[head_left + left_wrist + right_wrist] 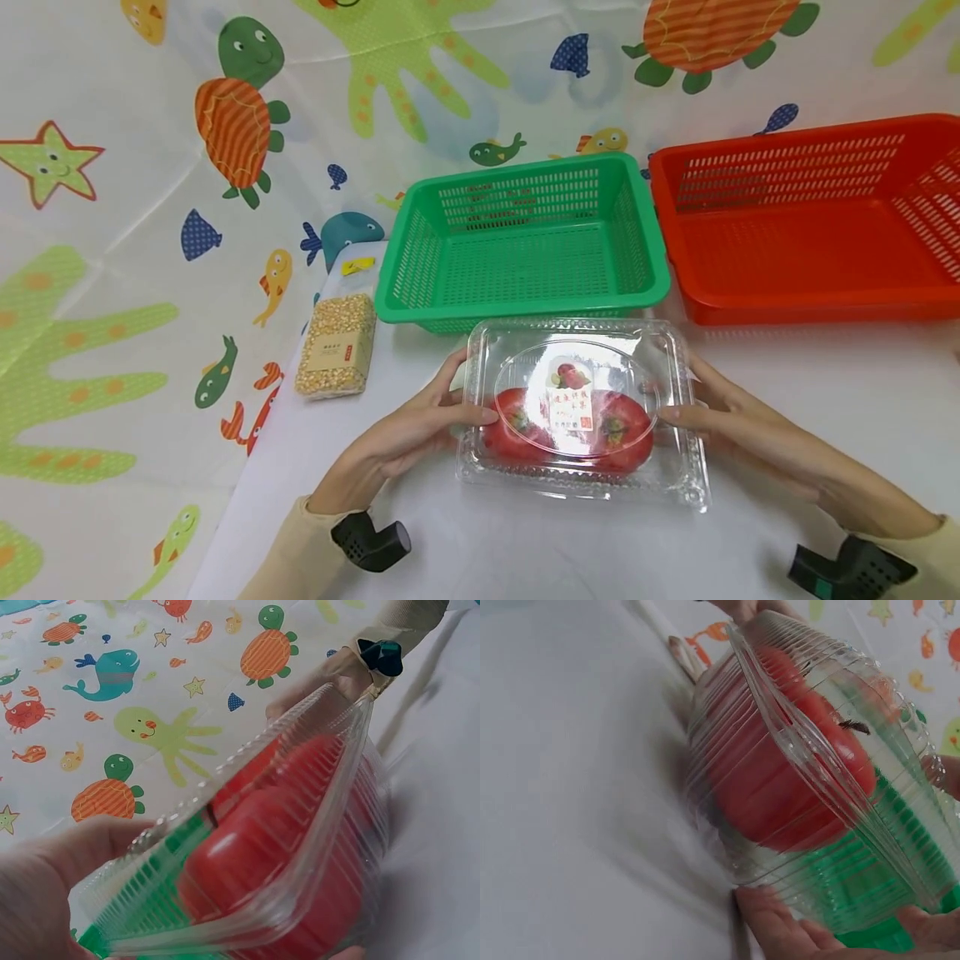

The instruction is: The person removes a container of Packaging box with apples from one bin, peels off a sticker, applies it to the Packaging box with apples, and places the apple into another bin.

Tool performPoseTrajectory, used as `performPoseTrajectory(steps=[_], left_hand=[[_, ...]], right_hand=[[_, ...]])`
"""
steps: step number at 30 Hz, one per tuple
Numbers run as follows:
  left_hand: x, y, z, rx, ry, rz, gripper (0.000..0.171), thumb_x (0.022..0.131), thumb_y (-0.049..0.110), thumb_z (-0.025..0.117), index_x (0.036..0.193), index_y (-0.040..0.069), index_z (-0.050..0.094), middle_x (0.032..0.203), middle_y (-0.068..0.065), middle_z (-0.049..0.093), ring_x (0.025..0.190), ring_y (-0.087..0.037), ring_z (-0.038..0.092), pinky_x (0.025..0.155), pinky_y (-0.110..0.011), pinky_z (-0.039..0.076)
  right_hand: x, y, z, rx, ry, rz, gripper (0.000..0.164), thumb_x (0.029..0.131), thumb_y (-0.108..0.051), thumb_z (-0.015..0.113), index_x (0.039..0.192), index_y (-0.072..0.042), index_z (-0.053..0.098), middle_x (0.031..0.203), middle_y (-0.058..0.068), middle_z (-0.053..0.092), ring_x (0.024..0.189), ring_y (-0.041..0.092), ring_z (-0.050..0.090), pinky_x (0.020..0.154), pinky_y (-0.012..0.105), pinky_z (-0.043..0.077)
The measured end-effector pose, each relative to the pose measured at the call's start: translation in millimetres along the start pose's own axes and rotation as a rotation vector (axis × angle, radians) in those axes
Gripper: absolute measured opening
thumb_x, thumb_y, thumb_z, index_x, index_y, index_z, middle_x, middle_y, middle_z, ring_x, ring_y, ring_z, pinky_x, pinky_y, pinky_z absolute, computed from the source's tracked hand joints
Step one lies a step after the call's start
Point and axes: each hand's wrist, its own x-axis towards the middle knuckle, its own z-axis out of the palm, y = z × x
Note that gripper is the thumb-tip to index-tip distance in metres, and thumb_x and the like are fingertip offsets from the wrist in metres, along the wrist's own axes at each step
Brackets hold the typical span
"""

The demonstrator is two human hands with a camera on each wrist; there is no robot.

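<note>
A clear plastic clamshell box (577, 487) with two red tomatoes (622, 442) inside is held between both hands, its lid tilted toward me. On the lid sits a printed label (570, 408) with a red fruit picture. My left hand (416, 429) grips the box's left side, its thumb on the lid. The right hand (742, 417) grips the opposite side, thumb also over the lid and fingers partly hidden behind. In the right wrist view, fingers (772, 922) lie along the underside of the box, close to the white tabletop.
Just behind the box stands a green basket (521, 317), with a red basket (817, 308) on its right. A packet of yellow kernels (335, 346) lies to the left near the table's edge. A cloth with cartoon sea animals (150, 275) spreads beyond the table.
</note>
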Motion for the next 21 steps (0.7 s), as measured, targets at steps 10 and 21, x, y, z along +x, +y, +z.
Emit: performPoseTrajectory(steps=[10,21], left_hand=[[-2.8,-1.9,2.7,-0.009,-0.055,-0.026,0.098,0.094,0.014,0.074,0.163,0.037,0.009,0.147,-0.031,0.039,0.129,-0.040,0.055,0.100,-0.060,0.053],[-11.6,16.3,13.3,0.104,0.010,0.019,0.096,0.095,0.021,0.070,0.162,0.045,0.006,0.154,-0.023,0.036,0.137,-0.041,0.046,0.101,-0.055,0.054]], right_hand=[[-5,-2,3,0.006,-0.012,-0.011,0.090,0.104,-0.030,0.058,0.166,-0.047,-0.004,0.173,0.014,-0.004,0.149,0.054,0.006,0.099,0.083,0.035],[-8,-12,-8,0.176,-0.049,-0.109,0.081,0.109,-0.018,0.047,0.164,-0.052,-0.001,0.165,0.019,0.020,0.143,0.042,0.031,0.096,0.067,0.051]])
